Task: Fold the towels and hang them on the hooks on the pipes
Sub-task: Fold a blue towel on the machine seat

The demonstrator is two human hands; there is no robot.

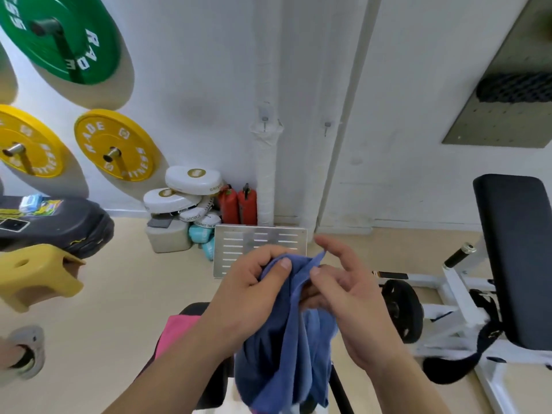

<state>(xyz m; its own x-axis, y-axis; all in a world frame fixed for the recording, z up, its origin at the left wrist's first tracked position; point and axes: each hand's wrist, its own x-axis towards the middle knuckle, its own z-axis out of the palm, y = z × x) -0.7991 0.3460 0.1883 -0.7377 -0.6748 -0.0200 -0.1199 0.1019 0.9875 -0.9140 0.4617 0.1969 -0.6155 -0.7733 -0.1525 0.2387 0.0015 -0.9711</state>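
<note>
A blue towel (286, 348) hangs bunched between my two hands in the lower middle of the head view. My left hand (251, 291) grips its upper edge with thumb and fingers closed on the cloth. My right hand (346, 291) pinches a corner of the same towel between thumb and forefinger, the other fingers spread. A pink towel (176, 330) lies below on a dark seat, partly hidden by my left arm. Two white vertical pipes stand against the wall ahead, each with a small hook: the left hook (264, 122) and the right hook (327, 127). Both hooks are bare.
Green and yellow weight plates (115, 144) hang on the left wall. Two red extinguishers (239, 204) and white pads (191, 186) sit at the pipe base, beside a metal slotted plate (260, 240). A black weight bench (513, 258) stands right; a yellow stool (35, 273) left.
</note>
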